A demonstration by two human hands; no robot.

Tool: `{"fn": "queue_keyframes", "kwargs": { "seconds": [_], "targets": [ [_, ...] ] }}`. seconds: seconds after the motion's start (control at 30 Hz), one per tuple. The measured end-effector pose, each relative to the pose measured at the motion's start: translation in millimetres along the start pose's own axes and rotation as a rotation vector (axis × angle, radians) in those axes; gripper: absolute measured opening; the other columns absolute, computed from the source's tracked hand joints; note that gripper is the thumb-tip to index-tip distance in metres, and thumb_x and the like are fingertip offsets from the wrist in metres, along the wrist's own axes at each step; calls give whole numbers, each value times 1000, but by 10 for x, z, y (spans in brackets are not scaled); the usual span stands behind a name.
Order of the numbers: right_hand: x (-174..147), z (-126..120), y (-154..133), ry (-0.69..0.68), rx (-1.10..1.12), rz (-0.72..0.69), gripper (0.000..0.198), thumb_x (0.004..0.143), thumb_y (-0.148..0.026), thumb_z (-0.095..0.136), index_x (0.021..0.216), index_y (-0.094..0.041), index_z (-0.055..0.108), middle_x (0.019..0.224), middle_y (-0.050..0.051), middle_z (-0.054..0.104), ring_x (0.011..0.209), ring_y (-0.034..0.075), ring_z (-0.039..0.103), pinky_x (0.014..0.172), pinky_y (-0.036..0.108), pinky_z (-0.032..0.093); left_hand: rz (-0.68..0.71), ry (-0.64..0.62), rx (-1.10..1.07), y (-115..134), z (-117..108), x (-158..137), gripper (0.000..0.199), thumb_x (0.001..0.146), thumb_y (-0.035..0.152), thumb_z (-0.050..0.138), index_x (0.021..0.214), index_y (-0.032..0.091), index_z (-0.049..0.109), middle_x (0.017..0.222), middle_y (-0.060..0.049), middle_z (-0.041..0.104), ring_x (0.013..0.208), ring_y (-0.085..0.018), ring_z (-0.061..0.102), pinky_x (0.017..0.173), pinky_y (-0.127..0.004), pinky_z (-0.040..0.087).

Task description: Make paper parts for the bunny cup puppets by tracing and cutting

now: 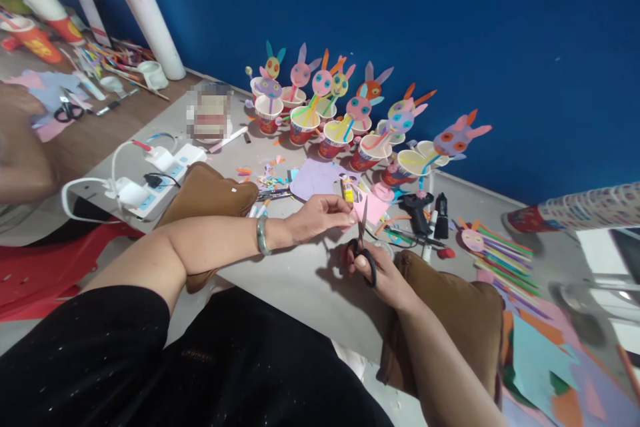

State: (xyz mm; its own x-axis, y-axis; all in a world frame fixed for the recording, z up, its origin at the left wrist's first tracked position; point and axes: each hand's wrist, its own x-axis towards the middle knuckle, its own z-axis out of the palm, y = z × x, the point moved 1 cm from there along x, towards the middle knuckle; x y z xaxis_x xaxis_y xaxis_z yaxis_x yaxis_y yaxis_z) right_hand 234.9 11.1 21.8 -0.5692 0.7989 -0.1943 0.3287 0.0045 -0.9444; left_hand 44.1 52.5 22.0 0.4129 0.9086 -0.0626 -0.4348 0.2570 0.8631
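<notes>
My left hand (pixel 317 219), with a green bangle at the wrist, is closed in a pinch over the table. A small bit of pink paper shows at its fingertips, mostly hidden by the fingers. My right hand (pixel 390 280) grips black-handled scissors (pixel 370 268), their blades pointing up and away, close to the left fingertips. Just beyond the blades lies a piece of pink paper (pixel 375 208). A small yellow bottle (pixel 347 188) and a sheet of purple paper (pixel 313 180) are behind my left hand.
Paper cups with rabbit-faced straw figures (pixel 323 83) line the blue wall. A black glue gun (pixel 416 210) lies to the right, near colourful straws (pixel 507 253). Brown cushions (pixel 455 320) flank my arms. A power strip (pixel 173 180) is at left, with another person's arm (pixel 25 147) beyond.
</notes>
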Motion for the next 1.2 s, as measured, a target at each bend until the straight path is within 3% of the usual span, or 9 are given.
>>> {"fn": "queue_keyframes", "kwargs": {
  "seconds": [1.2],
  "targets": [
    [2, -3, 11, 4, 11, 10, 65, 82, -85, 53, 76, -21, 52, 68, 1, 57, 60, 15, 53, 56, 29, 41, -24, -29, 8, 56, 3, -44, 30, 70, 31, 86, 76, 12, 63, 72, 2, 65, 64, -6, 58, 68, -25, 44]
  ]
}}
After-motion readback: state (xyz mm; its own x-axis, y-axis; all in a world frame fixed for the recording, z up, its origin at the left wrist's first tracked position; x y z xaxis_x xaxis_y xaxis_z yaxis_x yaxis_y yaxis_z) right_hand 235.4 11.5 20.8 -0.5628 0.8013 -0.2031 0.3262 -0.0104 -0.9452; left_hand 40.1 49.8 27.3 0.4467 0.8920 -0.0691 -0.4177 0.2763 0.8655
